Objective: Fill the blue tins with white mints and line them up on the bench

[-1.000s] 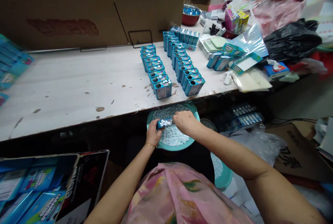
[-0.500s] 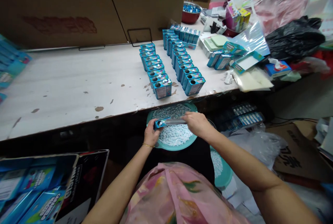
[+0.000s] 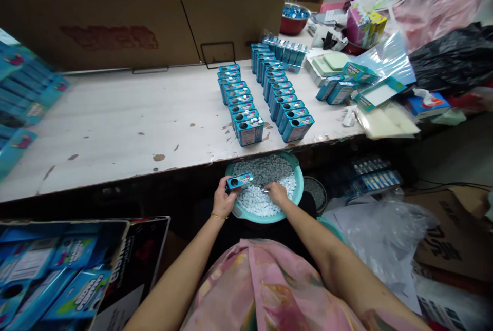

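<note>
My left hand [image 3: 223, 200] is closed around a small blue tin [image 3: 242, 180] with a dark round hole in its top, held over the left side of a turquoise basin [image 3: 299, 179]. Small white candies [image 3: 260, 207] fill this basin. Down at the candies, my right hand [image 3: 276, 194] is closed on the shiny handle of a scoop [image 3: 265, 191]; the scoop's far part is hidden among them. On the table above, two rows of similar tins [image 3: 250, 133] stand upright, some with white candies lying on their tops.
The white table's edge [image 3: 185, 166] runs just beyond the basin. At the lower left is an open carton [image 3: 123, 238] of blue tins. Plastic bags [image 3: 370, 228] lie to the right, a tall cardboard box [image 3: 154, 7] stands behind, and flat blue boxes [image 3: 341, 92] lie at the right.
My right hand has moved down and left, taking the scoop from the tin's opening into the candies. The tin stays in my left hand. The camera view has shifted slightly left.
</note>
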